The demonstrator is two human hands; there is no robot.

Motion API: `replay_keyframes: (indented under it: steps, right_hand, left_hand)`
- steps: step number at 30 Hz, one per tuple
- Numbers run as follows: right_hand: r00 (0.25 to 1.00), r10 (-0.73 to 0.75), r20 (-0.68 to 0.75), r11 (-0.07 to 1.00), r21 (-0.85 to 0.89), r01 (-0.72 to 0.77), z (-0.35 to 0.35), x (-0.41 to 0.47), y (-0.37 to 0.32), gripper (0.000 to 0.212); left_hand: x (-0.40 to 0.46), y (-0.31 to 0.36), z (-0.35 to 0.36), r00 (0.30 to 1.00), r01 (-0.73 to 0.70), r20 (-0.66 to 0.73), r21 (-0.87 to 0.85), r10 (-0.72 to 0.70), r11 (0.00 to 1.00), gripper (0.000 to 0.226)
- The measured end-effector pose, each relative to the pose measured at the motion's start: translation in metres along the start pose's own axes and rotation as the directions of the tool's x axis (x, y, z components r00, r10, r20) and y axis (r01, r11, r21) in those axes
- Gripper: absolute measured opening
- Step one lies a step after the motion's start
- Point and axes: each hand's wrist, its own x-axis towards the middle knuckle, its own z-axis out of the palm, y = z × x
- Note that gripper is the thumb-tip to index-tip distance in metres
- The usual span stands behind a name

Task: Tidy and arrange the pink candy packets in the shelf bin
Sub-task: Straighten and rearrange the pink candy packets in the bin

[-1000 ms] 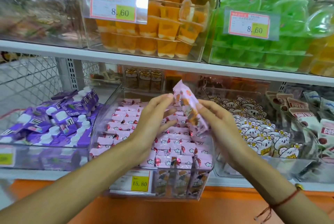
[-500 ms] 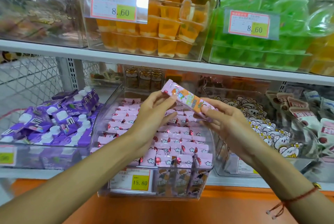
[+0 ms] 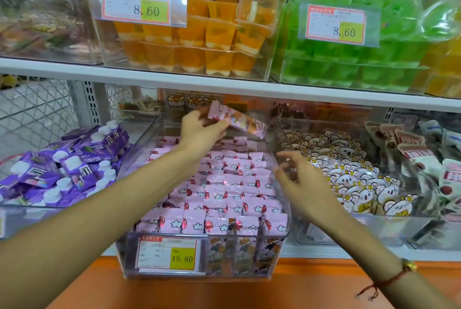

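While the white shelf [image 3: 224, 89] crosses the whole frame and carries clear tubs of orange and green jelly cups above, the clear shelf bin [image 3: 159, 258] sits in the lower centre with its yellow 15.80 price tag [image 3: 168, 255] facing out. Purple pouches [image 3: 62, 166] fill the bin at the left, bear-printed packs [image 3: 349, 171] the one at the right. Inside the centre bin the pink candy packets [image 3: 224, 189] lie in close overlapping rows, likely so that each label shows. The left hand [image 3: 199, 134], at the centre of the frame, pinches one loose pink packet [image 3: 239, 121] by its end above the back of the bin, probably to slot it into the rear row. The right hand [image 3: 304, 184] hovers over the bin's right edge, fingers spread and holding nothing.
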Motion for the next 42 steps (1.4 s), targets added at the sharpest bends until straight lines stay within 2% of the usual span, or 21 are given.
replay_keyframes:
  steps: [2, 5, 8, 11, 13, 15, 18, 23, 25, 27, 30, 34, 37, 42]
  right_hand:
    - [1.0, 0.001, 0.008, 1.0, 0.005, -0.001, 0.001, 0.0, 0.003, 0.026]
    - [1.0, -0.007, -0.007, 0.999, 0.037, 0.008, -0.001, -0.002, 0.003, 0.023]
    - [1.0, -0.008, 0.002, 0.998, 0.063, 0.008, -0.001, -0.005, 0.003, 0.024]
    - [1.0, -0.004, 0.005, 0.997, 0.073, 0.004, -0.001, -0.005, 0.005, 0.025]
    - [1.0, 0.004, 0.005, 0.996, 0.084, -0.004, -0.001, -0.004, 0.007, 0.025]
    - [1.0, 0.006, 0.012, 0.996, 0.085, -0.007, 0.0, -0.003, 0.008, 0.024]
    - [1.0, -0.005, 0.019, 0.995, 0.103, 0.003, -0.001, -0.004, 0.009, 0.024]
    - [0.995, -0.081, 0.051, 0.987, 0.142, 0.073, -0.006, -0.01, 0.012, 0.019]
    - [0.994, -0.092, 0.056, 0.987, 0.137, 0.084, -0.006, -0.011, 0.013, 0.024]
    - [0.994, -0.095, 0.061, 0.989, 0.12, 0.087, -0.006, -0.01, 0.013, 0.027]
    - [0.993, -0.1, 0.061, 0.988, 0.123, 0.092, -0.005, -0.009, 0.014, 0.026]
    - [0.993, -0.104, 0.058, 0.986, 0.137, 0.096, -0.004, -0.009, 0.016, 0.024]
    - [0.993, -0.1, 0.059, 0.987, 0.132, 0.092, -0.004, -0.01, 0.018, 0.024]
    - [0.994, -0.091, 0.056, 0.99, 0.113, 0.084, -0.004, -0.008, 0.017, 0.021]
  left_hand:
    - [0.015, -0.009, 0.015, 0.997, -0.046, -0.052, 0.166, 0.055, 0.985, 0.037]
    - [0.028, -0.025, 0.027, 0.989, -0.104, -0.05, 0.437, 0.139, 0.894, 0.036]
    - [0.028, -0.039, 0.027, 0.977, -0.204, 0.07, 0.564, 0.2, 0.8, 0.031]
    - [0.031, -0.039, 0.021, 0.926, -0.376, 0.284, 0.658, 0.248, 0.652, 0.03]
    - [0.037, -0.035, 0.019, 0.868, -0.486, 0.451, 0.686, 0.208, 0.542, 0.033]
    - [0.043, -0.033, 0.023, 0.835, -0.527, 0.532, 0.702, 0.139, 0.478, 0.037]
    - [0.05, -0.041, 0.037, 0.839, -0.525, 0.533, 0.74, 0.11, 0.42, 0.039]
    - [0.057, -0.059, 0.042, 0.885, -0.452, 0.464, 0.839, 0.036, 0.304, 0.033]
    - [0.059, -0.061, 0.039, 0.851, -0.506, 0.525, 0.831, -0.021, 0.232, 0.029]
    - [0.059, -0.063, 0.038, 0.802, -0.574, 0.592, 0.8, -0.08, 0.173, 0.036]
    - [0.062, -0.062, 0.035, 0.78, -0.601, 0.62, 0.781, -0.087, 0.17, 0.038]
    - [0.071, -0.06, 0.029, 0.857, -0.51, 0.51, 0.818, 0.073, 0.266, 0.035]
    - [0.071, -0.064, 0.027, 0.862, -0.472, 0.503, 0.84, -0.059, 0.267, 0.037]
    - [0.071, -0.057, 0.026, 0.832, -0.49, 0.518, 0.854, -0.196, 0.177, 0.041]
